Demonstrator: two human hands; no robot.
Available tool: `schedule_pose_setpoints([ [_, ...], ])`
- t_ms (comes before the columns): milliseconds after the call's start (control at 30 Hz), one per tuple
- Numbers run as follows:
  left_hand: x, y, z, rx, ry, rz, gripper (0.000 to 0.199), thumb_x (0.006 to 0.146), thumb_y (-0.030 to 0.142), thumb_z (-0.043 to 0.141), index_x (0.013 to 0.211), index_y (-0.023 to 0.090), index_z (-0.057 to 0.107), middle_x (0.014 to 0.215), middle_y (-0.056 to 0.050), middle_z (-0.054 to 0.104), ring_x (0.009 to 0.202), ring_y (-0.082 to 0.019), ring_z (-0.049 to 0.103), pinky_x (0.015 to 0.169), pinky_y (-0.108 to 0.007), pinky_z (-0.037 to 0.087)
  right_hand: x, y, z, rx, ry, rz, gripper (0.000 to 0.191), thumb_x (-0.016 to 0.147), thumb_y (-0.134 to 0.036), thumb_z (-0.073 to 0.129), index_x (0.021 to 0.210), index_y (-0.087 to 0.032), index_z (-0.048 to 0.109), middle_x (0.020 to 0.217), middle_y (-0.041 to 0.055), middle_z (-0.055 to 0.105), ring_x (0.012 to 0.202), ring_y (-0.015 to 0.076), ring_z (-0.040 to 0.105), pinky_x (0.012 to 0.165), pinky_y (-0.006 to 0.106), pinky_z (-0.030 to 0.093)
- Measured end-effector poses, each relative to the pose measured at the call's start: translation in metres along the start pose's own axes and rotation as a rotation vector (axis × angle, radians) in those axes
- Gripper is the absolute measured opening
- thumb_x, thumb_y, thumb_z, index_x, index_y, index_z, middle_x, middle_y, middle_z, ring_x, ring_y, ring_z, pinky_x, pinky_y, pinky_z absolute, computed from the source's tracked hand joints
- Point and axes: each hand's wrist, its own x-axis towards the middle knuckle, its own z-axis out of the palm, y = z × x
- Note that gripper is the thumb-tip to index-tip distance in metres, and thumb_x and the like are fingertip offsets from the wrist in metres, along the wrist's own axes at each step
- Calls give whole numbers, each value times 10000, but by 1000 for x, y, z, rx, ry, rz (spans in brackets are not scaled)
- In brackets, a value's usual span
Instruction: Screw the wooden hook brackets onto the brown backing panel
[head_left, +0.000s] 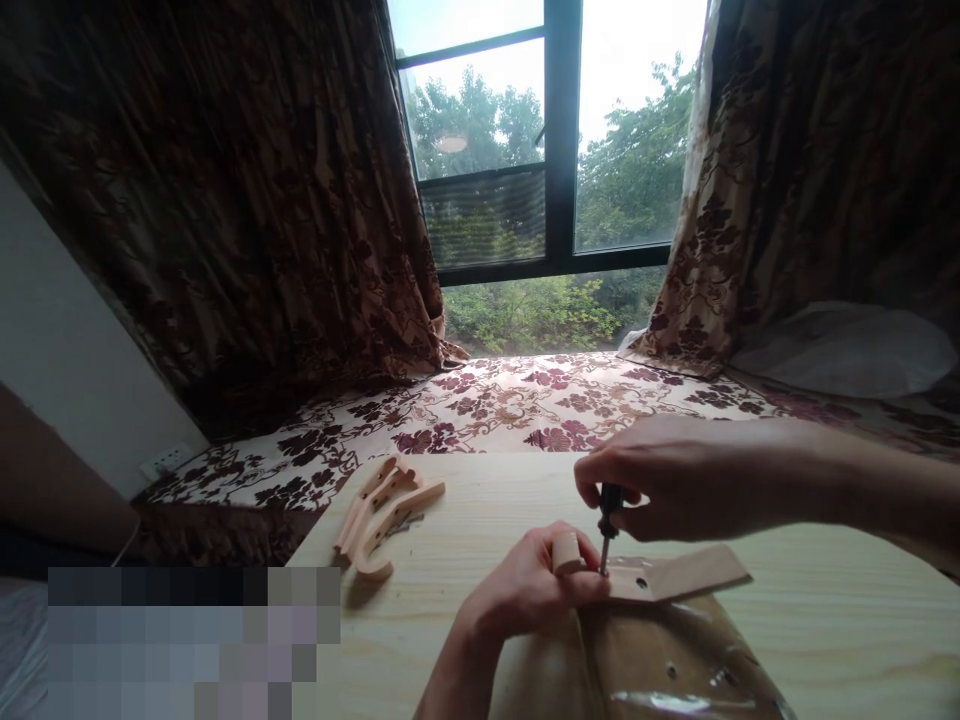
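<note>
My right hand [660, 480] is closed around the dark handle of a screwdriver [611, 505], which points almost straight down. Its metal shaft ends at a small screw head [603, 574] on a light wooden piece [697, 578]. That piece has a dark hole and a flat arm reaching right. My left hand [536, 580] grips the left end of the same piece, where a rounded wooden end [566, 552] rises between the fingers. Under it lies a brown, plastic-wrapped flat thing [645, 660] with a few dark holes.
Several similar curved wooden pieces [382, 510] lie on the pale wooden tabletop [480, 500] at left, with small screws [409, 522] beside them. Beyond is a ledge with floral cloth [510, 400], below a window [559, 130] between patterned curtains [300, 200]. A white bag [847, 345] rests at right.
</note>
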Motion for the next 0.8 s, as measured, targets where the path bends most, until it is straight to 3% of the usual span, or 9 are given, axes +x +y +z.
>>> schedule_pose_setpoints([
  [100,0,-1,0,3,1,-3,216,670,296,720,759,158,578,707,25,494,653,-114,415,604,-247,315,-1,1,0,26,-25,-23,182,768,-143,520,861,-192,669,745,34,656,645,142,526,559,235,313],
  [300,1,-2,-1,5,-11,-3,223,678,303,720,766,153,581,700,22,497,654,-116,421,605,-250,314,0,-3,3,-52,-7,20,200,836,-230,492,756,-173,666,617,24,612,512,119,423,483,246,244],
  [467,1,-2,0,-5,-3,8,250,665,327,735,754,154,580,733,9,519,676,-123,435,625,-255,327,-1,-4,-2,-47,-19,-8,205,765,-183,554,925,-197,681,729,34,653,611,141,507,527,241,275],
  [600,1,-2,0,-9,-7,7,257,662,342,743,744,156,586,722,15,516,659,-115,426,613,-251,320,1,-3,-2,-46,-68,-26,187,799,-143,501,850,-189,675,730,42,658,625,144,524,530,245,281],
  [733,1,-1,0,-10,-11,10,275,666,362,749,742,159,580,707,19,507,652,-116,427,612,-252,322,4,-4,2,-103,-10,30,235,870,-253,470,766,-165,661,623,48,625,518,135,461,483,263,230],
  [800,1,0,0,-9,-11,13,280,665,369,753,737,159,583,719,15,512,663,-119,435,619,-253,327,3,-4,2,-111,18,50,210,860,-269,486,832,-160,663,631,49,628,507,134,448,477,264,223],
])
